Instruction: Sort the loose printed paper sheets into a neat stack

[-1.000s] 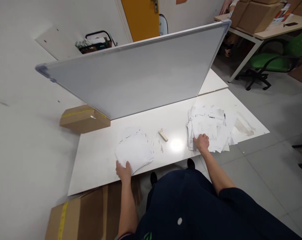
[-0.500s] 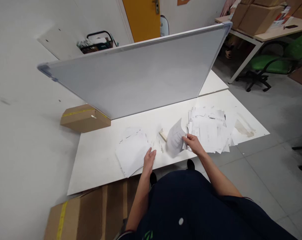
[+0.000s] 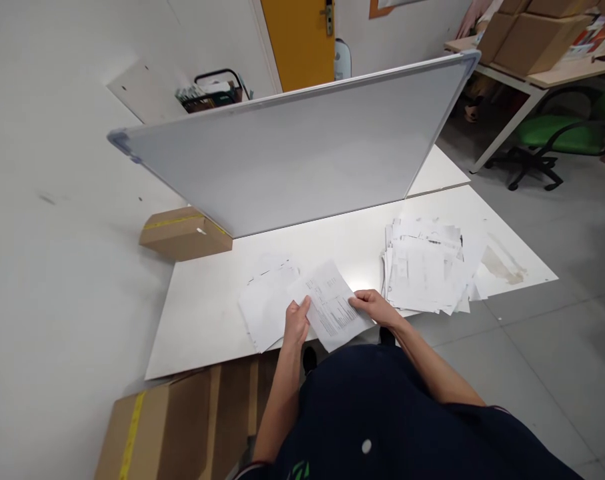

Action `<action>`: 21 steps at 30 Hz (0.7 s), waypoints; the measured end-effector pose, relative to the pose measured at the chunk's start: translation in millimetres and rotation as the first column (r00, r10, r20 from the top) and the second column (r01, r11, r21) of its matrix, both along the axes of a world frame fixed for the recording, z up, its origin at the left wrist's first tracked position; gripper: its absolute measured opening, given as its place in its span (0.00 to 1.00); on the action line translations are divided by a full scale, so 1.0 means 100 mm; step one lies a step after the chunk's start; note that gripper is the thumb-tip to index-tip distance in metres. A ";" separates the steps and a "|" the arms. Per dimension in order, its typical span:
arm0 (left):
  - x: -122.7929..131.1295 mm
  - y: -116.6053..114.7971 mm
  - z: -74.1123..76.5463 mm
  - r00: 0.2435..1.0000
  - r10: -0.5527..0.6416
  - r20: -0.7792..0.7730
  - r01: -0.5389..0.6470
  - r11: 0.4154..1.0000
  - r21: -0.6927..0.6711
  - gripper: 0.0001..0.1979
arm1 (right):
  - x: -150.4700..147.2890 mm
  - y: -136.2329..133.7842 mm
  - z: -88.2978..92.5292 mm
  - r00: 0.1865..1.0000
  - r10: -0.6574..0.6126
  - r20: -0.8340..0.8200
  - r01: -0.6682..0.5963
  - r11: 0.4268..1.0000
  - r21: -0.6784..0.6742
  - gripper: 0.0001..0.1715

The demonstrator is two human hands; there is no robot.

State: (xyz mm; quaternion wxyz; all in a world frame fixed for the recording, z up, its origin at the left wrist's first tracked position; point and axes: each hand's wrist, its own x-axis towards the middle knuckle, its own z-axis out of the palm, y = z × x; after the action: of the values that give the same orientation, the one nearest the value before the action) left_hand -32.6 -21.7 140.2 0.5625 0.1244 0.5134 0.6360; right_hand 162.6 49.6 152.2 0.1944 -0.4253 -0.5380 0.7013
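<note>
A printed sheet of paper [image 3: 331, 308] is held up between my two hands, over the front edge of the white table. My left hand [image 3: 297, 321] pinches its left edge, thumb on top. On the opposite edge my right hand [image 3: 375, 307] is closed with thumb and fingers. Left of the sheet lies a small stack of mostly blank paper [image 3: 266, 310]. A larger, uneven pile of printed papers [image 3: 419, 270] rests to the right, beyond my right hand.
A large whiteboard [image 3: 302, 147] stands along the back of the white table [image 3: 202, 313]. One cardboard box [image 3: 185, 237] sits at the back left; larger boxes [image 3: 182, 427] are below the front edge. A green chair [image 3: 562, 133] stands at the far right.
The sheet has moved left from beside the pile and now faces me, flattened out. My left hand has closed on its edge. The small pale block on the table is no longer visible.
</note>
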 end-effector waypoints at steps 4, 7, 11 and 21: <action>0.03 0.00 0.03 0.999 0.035 0.012 -0.035 0.999 -0.004 0.21 | -0.03 0.04 -0.03 0.993 -0.104 0.058 0.098 0.990 0.097 0.20; 0.07 -0.02 0.01 0.999 0.012 0.039 -0.011 0.999 -0.034 0.20 | -0.06 0.05 -0.05 0.973 -0.209 0.093 0.192 0.966 0.172 0.19; 0.06 -0.04 -0.04 0.999 0.044 0.026 -0.040 0.991 -0.128 0.19 | -0.04 0.07 -0.05 0.980 -0.140 0.138 0.116 0.979 0.168 0.20; -0.16 -0.06 -0.04 0.962 0.195 -0.193 -0.216 0.972 -0.091 0.21 | 0.36 0.36 0.22 0.854 -0.462 0.239 0.237 0.755 0.611 0.16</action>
State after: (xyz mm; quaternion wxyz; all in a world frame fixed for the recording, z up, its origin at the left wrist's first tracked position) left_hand -48.1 -27.7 136.2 0.4499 0.0968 0.6075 0.6475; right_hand 198.3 85.9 174.2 0.3337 -0.5697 -0.6553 0.3670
